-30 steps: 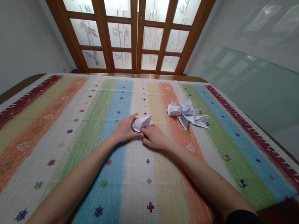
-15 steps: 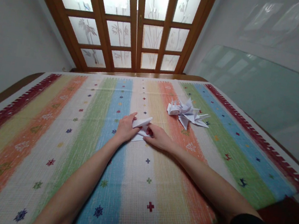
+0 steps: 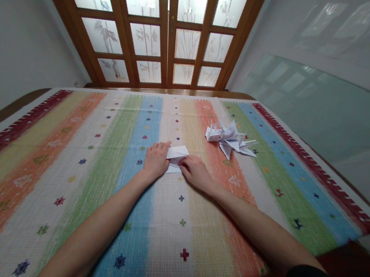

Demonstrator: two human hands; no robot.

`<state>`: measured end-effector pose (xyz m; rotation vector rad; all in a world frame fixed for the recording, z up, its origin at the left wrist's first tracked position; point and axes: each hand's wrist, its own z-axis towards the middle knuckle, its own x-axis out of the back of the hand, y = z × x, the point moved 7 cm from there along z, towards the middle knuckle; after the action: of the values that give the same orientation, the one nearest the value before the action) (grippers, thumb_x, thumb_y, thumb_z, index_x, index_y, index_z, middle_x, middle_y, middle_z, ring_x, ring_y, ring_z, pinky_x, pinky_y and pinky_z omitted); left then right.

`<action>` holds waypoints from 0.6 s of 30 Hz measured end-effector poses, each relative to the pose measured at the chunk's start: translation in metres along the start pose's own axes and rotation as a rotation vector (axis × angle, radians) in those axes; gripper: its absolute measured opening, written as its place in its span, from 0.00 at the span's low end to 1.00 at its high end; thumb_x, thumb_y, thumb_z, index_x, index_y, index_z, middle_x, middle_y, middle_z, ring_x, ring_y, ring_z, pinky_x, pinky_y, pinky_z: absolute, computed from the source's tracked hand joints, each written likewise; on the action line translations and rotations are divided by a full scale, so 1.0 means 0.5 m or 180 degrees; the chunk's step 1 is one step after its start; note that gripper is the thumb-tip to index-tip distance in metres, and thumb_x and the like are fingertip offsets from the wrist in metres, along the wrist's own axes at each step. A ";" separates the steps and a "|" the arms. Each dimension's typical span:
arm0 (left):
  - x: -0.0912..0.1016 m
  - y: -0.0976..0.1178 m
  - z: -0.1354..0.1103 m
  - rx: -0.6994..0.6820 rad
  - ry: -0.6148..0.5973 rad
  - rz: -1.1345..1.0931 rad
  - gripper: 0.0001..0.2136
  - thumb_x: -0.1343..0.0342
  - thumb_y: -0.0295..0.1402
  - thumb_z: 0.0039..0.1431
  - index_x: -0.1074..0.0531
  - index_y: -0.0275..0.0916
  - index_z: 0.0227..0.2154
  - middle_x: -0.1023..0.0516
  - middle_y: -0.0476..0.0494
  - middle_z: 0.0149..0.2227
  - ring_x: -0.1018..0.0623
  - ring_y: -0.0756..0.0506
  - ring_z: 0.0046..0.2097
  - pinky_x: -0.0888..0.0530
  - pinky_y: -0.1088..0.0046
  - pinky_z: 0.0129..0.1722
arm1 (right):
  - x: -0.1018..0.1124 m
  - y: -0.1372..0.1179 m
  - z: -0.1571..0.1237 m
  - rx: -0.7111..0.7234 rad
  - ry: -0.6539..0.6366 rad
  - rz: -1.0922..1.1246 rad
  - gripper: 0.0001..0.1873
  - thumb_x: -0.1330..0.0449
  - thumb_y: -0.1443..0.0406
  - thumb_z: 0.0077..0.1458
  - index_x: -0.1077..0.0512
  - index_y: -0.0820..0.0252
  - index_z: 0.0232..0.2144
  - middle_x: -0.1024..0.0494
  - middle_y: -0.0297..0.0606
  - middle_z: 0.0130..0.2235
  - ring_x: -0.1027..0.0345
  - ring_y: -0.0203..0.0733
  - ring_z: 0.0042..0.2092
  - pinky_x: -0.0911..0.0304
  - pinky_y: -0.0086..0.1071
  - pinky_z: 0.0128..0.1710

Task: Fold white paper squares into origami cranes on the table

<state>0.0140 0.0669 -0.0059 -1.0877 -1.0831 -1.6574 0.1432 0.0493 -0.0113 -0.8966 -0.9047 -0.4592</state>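
Observation:
A small folded piece of white paper [image 3: 177, 152] lies on the striped tablecloth between my two hands, with a flap raised on its far side. My left hand [image 3: 156, 159] grips its left edge, fingers together and bent over the paper. At the right edge, the thumb and fingers of my right hand [image 3: 196, 172] pinch the paper. Parts of the sheet are hidden under the fingers of both hands. Beyond my right hand sits a cluster of folded white paper cranes [image 3: 230, 139], several pointed wings and tips sticking up.
The striped tablecloth [image 3: 97, 181] covers a wooden table whose brown edge [image 3: 8, 106] shows at the left and back. Wooden doors with frosted panes [image 3: 150, 38] stand behind it. A pale glass panel [image 3: 312, 101] lines the wall on the right.
The raised flap of the paper has opened out wider and flatter. My left fingers have drawn closer together over the left edge. The view has shifted slightly.

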 end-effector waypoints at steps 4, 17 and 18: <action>-0.001 -0.002 -0.002 0.0022 0.0027 0.0081 0.23 0.52 0.27 0.58 0.37 0.34 0.58 0.26 0.34 0.51 0.30 0.35 0.52 0.33 0.58 0.48 | -0.001 -0.002 -0.010 0.0237 -0.0049 -0.0173 0.08 0.43 0.73 0.56 0.24 0.62 0.30 0.23 0.41 0.35 0.32 0.42 0.39 0.39 0.34 0.41; 0.001 0.000 -0.002 0.0081 0.0010 0.0174 0.23 0.51 0.27 0.56 0.36 0.35 0.57 0.27 0.35 0.52 0.30 0.35 0.51 0.33 0.57 0.48 | 0.050 -0.023 -0.062 0.0588 0.0054 -0.1167 0.10 0.46 0.68 0.61 0.24 0.63 0.35 0.23 0.45 0.38 0.34 0.45 0.41 0.41 0.38 0.43; 0.001 0.001 -0.003 0.0070 0.0018 0.0168 0.23 0.51 0.27 0.56 0.36 0.36 0.56 0.27 0.35 0.52 0.30 0.35 0.52 0.33 0.57 0.48 | 0.051 -0.026 -0.060 0.0590 0.0106 -0.1154 0.11 0.47 0.67 0.61 0.24 0.63 0.37 0.22 0.46 0.39 0.34 0.45 0.41 0.41 0.39 0.43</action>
<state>0.0139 0.0654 -0.0056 -1.0880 -1.0579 -1.6026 0.1629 0.0179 0.0067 -0.5543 -1.0653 -0.6868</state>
